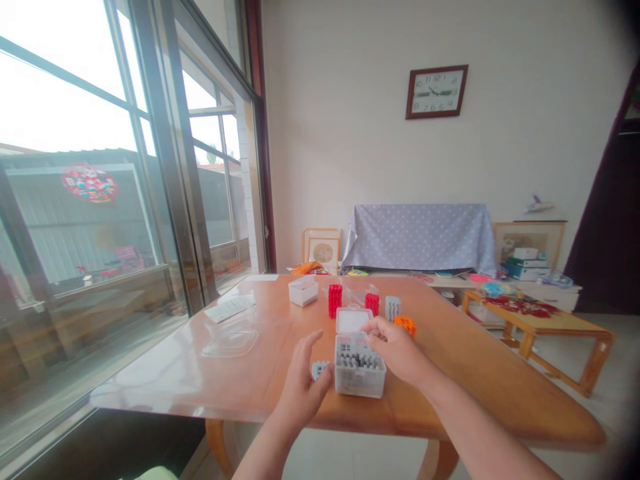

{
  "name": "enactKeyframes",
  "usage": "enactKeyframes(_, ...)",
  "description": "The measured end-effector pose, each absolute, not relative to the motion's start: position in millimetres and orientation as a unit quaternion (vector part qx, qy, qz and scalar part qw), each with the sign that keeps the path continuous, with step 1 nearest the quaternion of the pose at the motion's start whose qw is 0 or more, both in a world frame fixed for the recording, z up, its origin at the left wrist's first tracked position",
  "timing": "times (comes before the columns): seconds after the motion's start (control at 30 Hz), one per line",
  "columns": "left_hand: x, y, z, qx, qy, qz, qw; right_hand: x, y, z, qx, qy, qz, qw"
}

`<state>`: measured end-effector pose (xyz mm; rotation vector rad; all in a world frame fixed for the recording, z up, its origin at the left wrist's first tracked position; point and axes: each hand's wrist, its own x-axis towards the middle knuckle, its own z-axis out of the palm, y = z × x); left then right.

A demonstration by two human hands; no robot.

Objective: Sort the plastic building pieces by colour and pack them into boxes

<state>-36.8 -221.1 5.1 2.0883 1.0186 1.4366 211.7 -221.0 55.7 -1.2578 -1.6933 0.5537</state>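
Note:
A clear plastic box [359,385] stands near the table's front edge with its hinged lid [353,322] raised at the back. Grey pegged pieces [361,362] fill the inside. Over the box's right rear, my right hand [395,348] is closed in a pinch; what its fingertips hold is too small to make out. My left hand [304,369] hovers left of the box, thumb and fingers apart. Beside its thumb lies a grey block [321,368], partly covered by the hand. Behind the box are two red lattice blocks [335,301], a light grey one [393,307] and an orange one [405,326].
Further back on the wooden table [280,333] sits a white open container [303,292]. A clear plastic lid [230,343] and a paper sheet [231,309] lie to the left. Low wooden table [575,328] at right; glass windows [90,200] at left.

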Motion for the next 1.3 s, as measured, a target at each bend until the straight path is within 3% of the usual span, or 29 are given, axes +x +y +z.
enactKeyframes(0.3,-56.9,-189.6,-62.9,0.707,0.455,0.483,0.244,236.1,-221.4,18.3,-0.561,-0.700,0.134,0.420)
enactKeyframes(0.53,-55.5,-186.5,-65.7,0.744,0.472,0.419,0.220,235.1,-223.6,19.7,-0.559,-0.707,0.136,0.412)
enactKeyframes(1.3,-56.0,-188.6,-64.1,0.748,0.495,0.397,0.194,228.0,-237.4,20.6,-0.566,-0.722,0.126,0.376)
